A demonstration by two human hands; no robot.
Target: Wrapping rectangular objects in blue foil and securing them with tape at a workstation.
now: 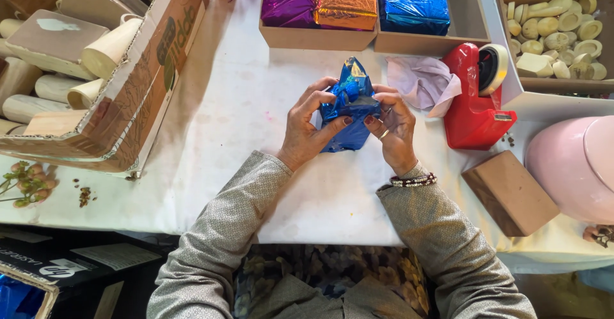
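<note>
A small block half wrapped in shiny blue foil (349, 104) stands on the white table cover (230, 120) in the middle of the head view. My left hand (307, 127) grips its left side, thumb pressed on the front of the foil. My right hand (393, 127) grips the right side, fingers folding the foil at the top edge; it wears a ring and a beaded bracelet. The foil's loose end sticks up in a point.
A red tape dispenser (473, 101) and pale tissue paper (422, 81) lie right of my hands. Boxes of purple, orange and blue wrapped blocks (348, 5) stand behind. A cardboard box of pale soap logs (83, 56) is left, a tray of soap pieces (556, 28) right, a brown block (510, 192) and pink container (575, 165) near right.
</note>
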